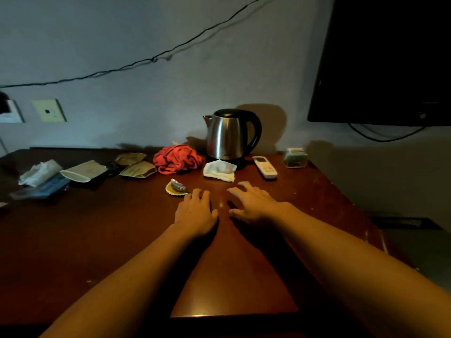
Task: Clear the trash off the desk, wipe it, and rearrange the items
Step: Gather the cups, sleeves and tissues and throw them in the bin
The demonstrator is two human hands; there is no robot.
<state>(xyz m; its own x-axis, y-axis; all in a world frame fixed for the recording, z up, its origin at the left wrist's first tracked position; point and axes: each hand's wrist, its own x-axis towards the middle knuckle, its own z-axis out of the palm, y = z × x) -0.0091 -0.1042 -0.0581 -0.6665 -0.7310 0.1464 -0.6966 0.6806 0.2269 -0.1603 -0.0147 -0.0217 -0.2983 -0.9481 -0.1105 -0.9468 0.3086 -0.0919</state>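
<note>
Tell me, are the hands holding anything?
No. The left hand and right hand hold nothing; both are open above the desk.

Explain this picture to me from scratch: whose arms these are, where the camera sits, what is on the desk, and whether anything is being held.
One camera, worn on a person's head, looks forward and down. The left hand and right hand reach over a brown desk, empty, fingers loose. On the desk: a steel kettle, a red cloth, a crumpled white tissue, a white remote, a small foil wrapper near the left fingertips, paper packets and a tissue pack. A dark screen hangs on the wall.
</note>
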